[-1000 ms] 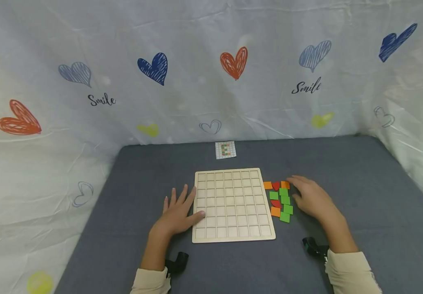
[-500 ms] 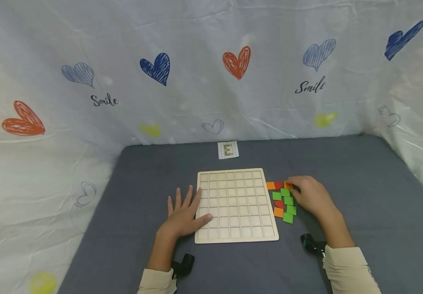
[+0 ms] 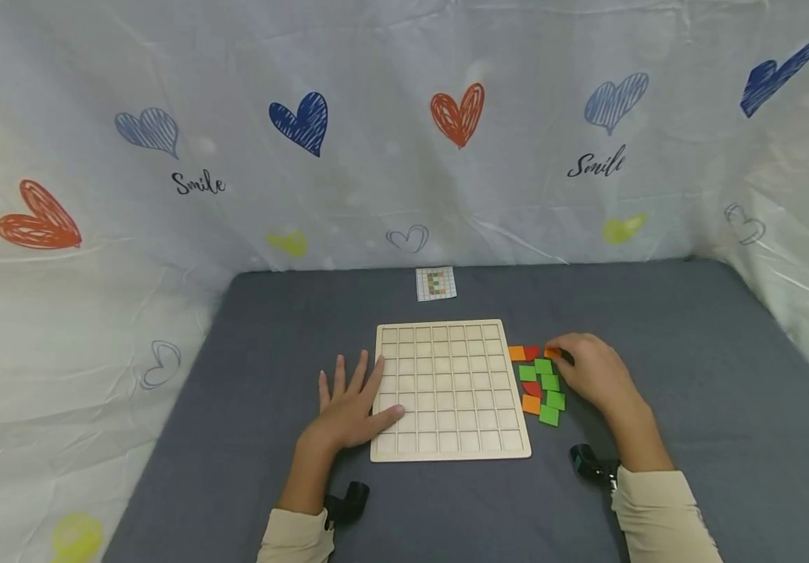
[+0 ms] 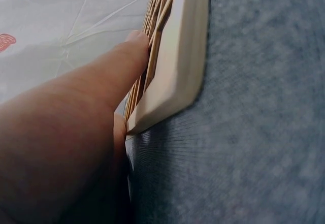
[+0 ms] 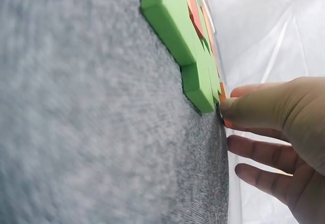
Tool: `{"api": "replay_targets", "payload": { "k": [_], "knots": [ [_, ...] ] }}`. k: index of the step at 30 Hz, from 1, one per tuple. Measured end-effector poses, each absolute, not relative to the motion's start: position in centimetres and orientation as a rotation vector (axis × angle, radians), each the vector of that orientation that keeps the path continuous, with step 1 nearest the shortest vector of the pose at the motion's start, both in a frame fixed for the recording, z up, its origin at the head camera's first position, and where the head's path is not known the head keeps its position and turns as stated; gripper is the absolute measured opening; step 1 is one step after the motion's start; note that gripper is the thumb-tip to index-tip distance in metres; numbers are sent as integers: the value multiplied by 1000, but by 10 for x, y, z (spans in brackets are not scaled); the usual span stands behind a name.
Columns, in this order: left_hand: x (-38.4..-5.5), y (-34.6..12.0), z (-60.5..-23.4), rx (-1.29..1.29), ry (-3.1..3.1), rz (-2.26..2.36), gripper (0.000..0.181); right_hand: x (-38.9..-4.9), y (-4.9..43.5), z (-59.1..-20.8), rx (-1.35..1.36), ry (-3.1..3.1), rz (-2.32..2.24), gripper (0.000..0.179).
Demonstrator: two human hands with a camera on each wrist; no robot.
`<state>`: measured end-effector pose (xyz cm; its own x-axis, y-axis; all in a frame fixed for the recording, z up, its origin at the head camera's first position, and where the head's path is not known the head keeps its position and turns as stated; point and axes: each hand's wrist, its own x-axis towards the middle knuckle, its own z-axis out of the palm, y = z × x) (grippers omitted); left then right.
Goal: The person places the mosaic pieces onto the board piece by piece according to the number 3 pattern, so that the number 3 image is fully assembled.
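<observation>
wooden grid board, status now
Right hand: pinches orange square tile. Left hand: rests on pale wooden grid board, left side. Between tile and board: red rounded tile, second orange square.

A curtained tabletop workspace: grey cloth-topped table (image 3: 685, 367), white sheeting (image 3: 376, 195) with hearts (image 3: 457, 117) and "Smile" lettering (image 3: 198, 183).

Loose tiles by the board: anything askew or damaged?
Green tiles lie staggered beside the board, edges not lined up. No damage visible; the orange tile pinched by the right hand is partly hidden.
</observation>
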<state>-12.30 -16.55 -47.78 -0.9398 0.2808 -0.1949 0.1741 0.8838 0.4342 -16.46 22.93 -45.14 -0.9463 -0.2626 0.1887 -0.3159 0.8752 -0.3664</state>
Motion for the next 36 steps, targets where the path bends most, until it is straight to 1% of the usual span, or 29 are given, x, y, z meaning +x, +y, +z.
{"api": "replay_targets", "payload": {
  "k": [9,14,30,36],
  "knots": [
    [-119,-162,-468,340,2790,629,91,-168,225,-445,490,-2892,639,13],
    [-118,-161,-465,327,2799,614,91,-170,216,-437,548,-2896,684,15],
    [-116,-163,-462,336,2812,655,90,-184,168,-431,692,-2888,851,17],
    [-116,-162,-463,348,2803,675,90,-187,154,-430,688,-2933,839,20]
  ]
}}
